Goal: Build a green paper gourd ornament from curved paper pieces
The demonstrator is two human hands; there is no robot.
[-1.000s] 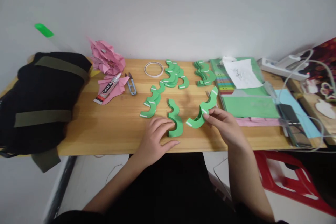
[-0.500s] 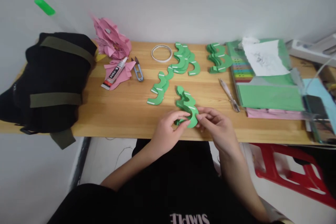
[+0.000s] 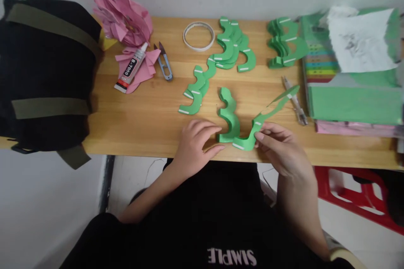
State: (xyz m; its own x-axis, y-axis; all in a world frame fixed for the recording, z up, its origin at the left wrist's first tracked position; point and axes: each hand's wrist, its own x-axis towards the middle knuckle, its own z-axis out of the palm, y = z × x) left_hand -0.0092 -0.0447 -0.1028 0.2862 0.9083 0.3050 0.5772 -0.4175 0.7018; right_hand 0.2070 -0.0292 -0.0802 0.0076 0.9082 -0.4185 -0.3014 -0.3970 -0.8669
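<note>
Between finger and thumb, my right hand [image 3: 277,145] pinches a wavy green cutout [image 3: 256,128] with white strips on it. Its far end bends up and to the right, and its lower end lies by a stack of matching green cutouts [image 3: 232,119]. My left hand [image 3: 198,145] rests at the table's front edge, fingers apart, just left of that stack and holding nothing. Farther back lie more green cutouts with white strips [image 3: 196,90], overlapping in a loose row. A bigger heap of green cutouts [image 3: 230,46] is behind them.
A roll of tape [image 3: 198,48], blue thread snips [image 3: 166,65] and a glue tube [image 3: 131,69] on pink scraps lie behind on the wooden table [image 3: 142,130]. A black bag [image 3: 47,75] fills the left. Right are a pen [image 3: 296,103], another green stack [image 3: 285,44] and a green folder [image 3: 353,103].
My right hand has lifted one green cutout off the front stack and drawn it to the right. My left hand has let go of the stack. The view has shifted closer.
</note>
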